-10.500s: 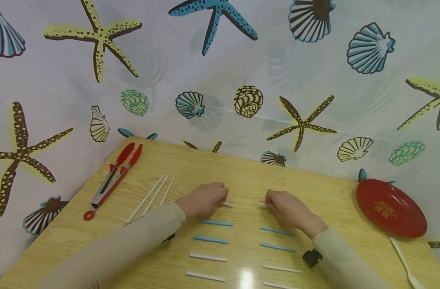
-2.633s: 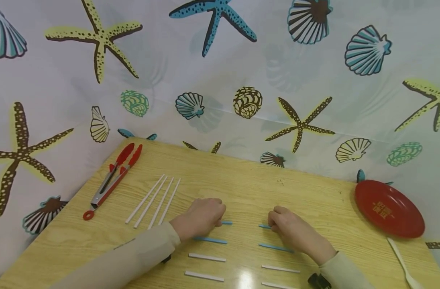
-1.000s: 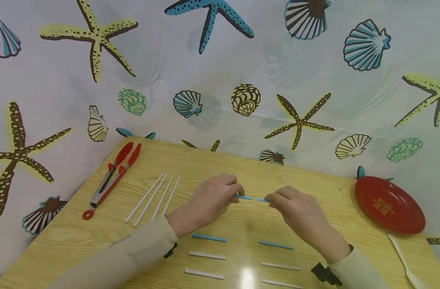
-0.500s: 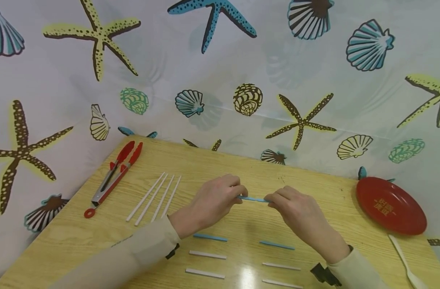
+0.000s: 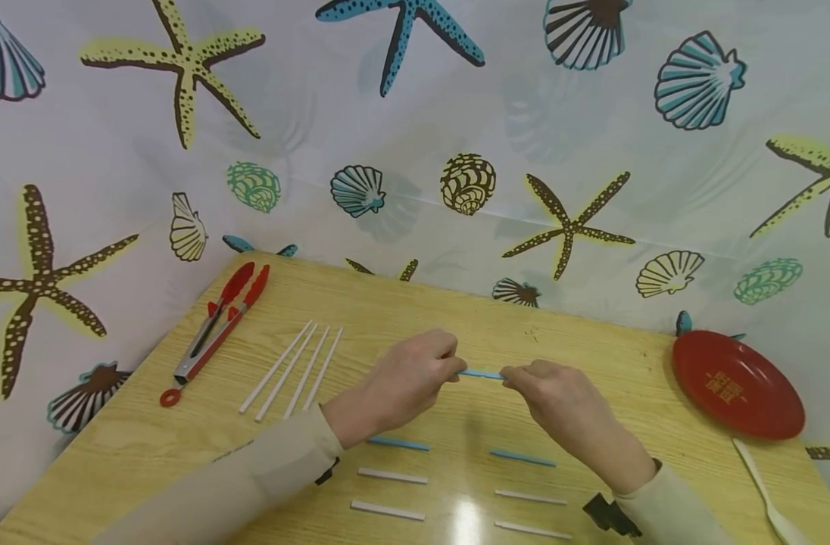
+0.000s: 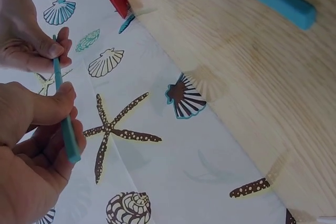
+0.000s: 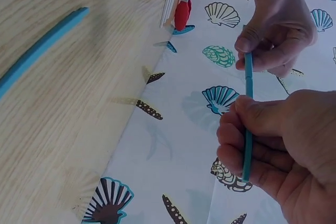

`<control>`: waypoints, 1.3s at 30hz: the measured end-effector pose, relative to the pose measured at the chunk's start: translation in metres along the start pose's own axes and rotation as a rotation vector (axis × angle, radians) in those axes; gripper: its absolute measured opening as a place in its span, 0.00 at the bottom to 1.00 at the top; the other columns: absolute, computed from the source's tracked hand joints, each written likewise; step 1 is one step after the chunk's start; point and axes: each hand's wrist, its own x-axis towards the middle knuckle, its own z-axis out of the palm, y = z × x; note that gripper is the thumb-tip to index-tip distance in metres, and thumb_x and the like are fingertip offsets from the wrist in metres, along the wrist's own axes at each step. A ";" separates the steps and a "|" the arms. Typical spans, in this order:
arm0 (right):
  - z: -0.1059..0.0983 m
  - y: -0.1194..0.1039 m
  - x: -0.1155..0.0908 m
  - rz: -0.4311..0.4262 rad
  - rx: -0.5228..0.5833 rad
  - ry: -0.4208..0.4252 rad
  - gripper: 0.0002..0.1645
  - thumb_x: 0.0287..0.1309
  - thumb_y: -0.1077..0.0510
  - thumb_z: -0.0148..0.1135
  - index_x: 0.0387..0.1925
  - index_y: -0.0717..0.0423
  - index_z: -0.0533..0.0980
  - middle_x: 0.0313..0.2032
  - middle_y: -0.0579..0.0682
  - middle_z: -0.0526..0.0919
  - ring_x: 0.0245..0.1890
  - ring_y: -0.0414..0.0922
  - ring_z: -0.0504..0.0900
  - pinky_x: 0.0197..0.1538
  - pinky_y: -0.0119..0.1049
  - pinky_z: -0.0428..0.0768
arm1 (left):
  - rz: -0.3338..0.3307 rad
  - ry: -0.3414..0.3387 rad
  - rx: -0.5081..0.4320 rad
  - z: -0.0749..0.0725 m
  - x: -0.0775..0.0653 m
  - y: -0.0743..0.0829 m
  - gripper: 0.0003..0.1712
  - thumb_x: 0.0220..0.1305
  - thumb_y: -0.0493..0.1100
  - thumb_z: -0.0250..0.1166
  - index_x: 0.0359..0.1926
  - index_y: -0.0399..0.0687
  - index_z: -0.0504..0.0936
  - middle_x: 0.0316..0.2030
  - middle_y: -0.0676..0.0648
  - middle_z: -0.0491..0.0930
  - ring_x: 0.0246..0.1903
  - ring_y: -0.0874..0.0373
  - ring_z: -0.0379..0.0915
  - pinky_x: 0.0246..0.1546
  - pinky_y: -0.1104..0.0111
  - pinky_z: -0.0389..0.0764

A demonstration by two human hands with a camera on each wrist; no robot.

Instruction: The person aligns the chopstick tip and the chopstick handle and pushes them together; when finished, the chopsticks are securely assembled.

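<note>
Both hands hold a slim blue chopstick [image 5: 482, 373] above the middle of the table. Its two pieces meet end to end, and a thin joint line shows in the right wrist view. My left hand [image 5: 407, 378] pinches the left piece between thumb and curled fingers. The right piece [image 7: 248, 150] lies between the thumb and fingers of my right hand [image 5: 568, 397]. Below the hands, a blue piece [image 5: 400, 443] lies on the left and another blue piece [image 5: 522, 457] on the right. White pieces [image 5: 392, 476] lie in the rows nearer the front.
Several long white chopsticks [image 5: 294, 371] lie side by side at left. Beyond them rest red-tipped tongs [image 5: 213, 333]. At right are a red oval plate [image 5: 735, 386] and a pale spoon-like utensil [image 5: 762, 484]. A shell-patterned cloth [image 5: 415, 129] hangs behind the wooden table [image 5: 585, 341].
Earlier the hands held white pieces, and a long white chopstick joined the left group. The hands then lifted two blue pieces and brought their ends together; the gap between them has closed.
</note>
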 end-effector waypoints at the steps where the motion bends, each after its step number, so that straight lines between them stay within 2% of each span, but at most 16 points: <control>1: 0.000 0.000 0.001 -0.008 -0.003 -0.002 0.13 0.48 0.70 0.73 0.34 0.58 0.78 0.20 0.47 0.78 0.17 0.40 0.74 0.19 0.29 0.73 | 0.016 0.015 -0.001 0.001 0.000 0.000 0.04 0.59 0.32 0.72 0.33 0.43 0.85 0.26 0.50 0.65 0.26 0.60 0.60 0.27 0.75 0.67; 6: -0.001 -0.002 0.003 -0.035 -0.037 -0.005 0.12 0.49 0.72 0.71 0.33 0.60 0.77 0.20 0.48 0.77 0.17 0.41 0.73 0.18 0.28 0.71 | 0.074 0.081 -0.024 0.002 0.003 -0.001 0.08 0.56 0.26 0.71 0.30 0.41 0.83 0.26 0.50 0.63 0.26 0.60 0.58 0.28 0.73 0.65; 10: -0.002 -0.005 0.006 -0.046 -0.047 0.010 0.13 0.47 0.73 0.72 0.30 0.60 0.75 0.19 0.47 0.77 0.16 0.40 0.72 0.17 0.27 0.70 | 0.090 0.098 -0.054 0.003 0.004 0.000 0.08 0.55 0.24 0.71 0.29 0.40 0.83 0.26 0.49 0.61 0.26 0.59 0.55 0.27 0.71 0.64; 16: -0.002 -0.009 0.009 -0.087 -0.026 0.003 0.14 0.49 0.71 0.71 0.28 0.58 0.72 0.15 0.44 0.68 0.15 0.37 0.64 0.17 0.25 0.64 | 0.094 0.043 -0.064 0.004 0.006 0.006 0.07 0.58 0.29 0.71 0.31 0.42 0.83 0.26 0.50 0.62 0.27 0.60 0.55 0.28 0.73 0.65; 21: -0.002 -0.007 0.005 -0.066 0.025 0.020 0.03 0.61 0.64 0.66 0.33 0.59 0.78 0.18 0.44 0.71 0.16 0.36 0.66 0.18 0.24 0.67 | 0.061 -0.016 -0.013 0.002 0.007 0.008 0.04 0.59 0.32 0.71 0.32 0.44 0.85 0.27 0.51 0.66 0.26 0.62 0.60 0.28 0.77 0.69; 23: 0.000 -0.005 0.003 -0.058 0.038 0.024 0.04 0.65 0.61 0.62 0.35 0.59 0.78 0.19 0.45 0.73 0.17 0.36 0.68 0.19 0.24 0.69 | 0.052 -0.028 0.012 0.001 0.006 0.009 0.03 0.60 0.34 0.71 0.32 0.44 0.85 0.27 0.51 0.68 0.26 0.62 0.63 0.28 0.77 0.70; 25: 0.002 -0.005 0.002 -0.050 0.048 0.024 0.02 0.63 0.62 0.65 0.36 0.58 0.79 0.20 0.45 0.75 0.17 0.37 0.70 0.20 0.24 0.70 | 0.049 -0.029 0.038 0.000 0.005 0.010 0.03 0.59 0.34 0.72 0.32 0.44 0.84 0.27 0.50 0.69 0.25 0.61 0.63 0.26 0.77 0.70; 26: 0.002 -0.005 0.002 -0.047 0.047 0.020 0.04 0.67 0.60 0.62 0.36 0.58 0.79 0.21 0.46 0.76 0.18 0.37 0.72 0.20 0.24 0.71 | 0.043 -0.033 0.046 -0.001 0.004 0.011 0.03 0.60 0.34 0.72 0.33 0.43 0.84 0.27 0.50 0.69 0.24 0.61 0.63 0.25 0.76 0.70; 29: 0.004 -0.005 0.002 -0.030 0.038 -0.004 0.04 0.60 0.63 0.67 0.36 0.59 0.80 0.23 0.47 0.79 0.19 0.38 0.75 0.22 0.25 0.73 | 0.022 -0.049 0.058 -0.001 0.003 0.014 0.03 0.60 0.34 0.71 0.33 0.42 0.84 0.26 0.50 0.70 0.24 0.61 0.64 0.24 0.76 0.71; 32: 0.004 -0.004 0.003 -0.014 0.029 -0.036 0.09 0.54 0.65 0.72 0.38 0.59 0.81 0.27 0.47 0.83 0.23 0.39 0.79 0.24 0.27 0.76 | -0.016 -0.062 0.077 -0.001 0.002 0.015 0.04 0.59 0.34 0.72 0.34 0.43 0.85 0.26 0.50 0.73 0.25 0.61 0.68 0.24 0.76 0.74; 33: 0.003 -0.004 0.004 -0.010 0.020 -0.045 0.15 0.47 0.68 0.75 0.39 0.59 0.81 0.28 0.48 0.84 0.25 0.40 0.81 0.25 0.28 0.78 | -0.026 -0.062 0.092 -0.001 0.001 0.015 0.04 0.58 0.34 0.72 0.34 0.43 0.84 0.26 0.49 0.73 0.25 0.60 0.70 0.24 0.75 0.75; 36: 0.001 -0.001 0.003 0.001 -0.025 -0.063 0.19 0.43 0.70 0.77 0.40 0.59 0.82 0.32 0.48 0.86 0.30 0.42 0.84 0.30 0.31 0.82 | -0.063 -0.063 0.131 -0.001 -0.001 0.015 0.06 0.57 0.35 0.74 0.34 0.45 0.84 0.26 0.50 0.75 0.25 0.60 0.73 0.21 0.74 0.75; 39: -0.002 0.003 0.002 0.010 -0.064 -0.055 0.21 0.40 0.72 0.78 0.40 0.59 0.83 0.35 0.49 0.86 0.34 0.44 0.85 0.33 0.34 0.83 | -0.097 -0.072 0.133 -0.001 -0.003 0.013 0.07 0.56 0.37 0.74 0.33 0.47 0.84 0.26 0.50 0.76 0.25 0.60 0.75 0.19 0.74 0.75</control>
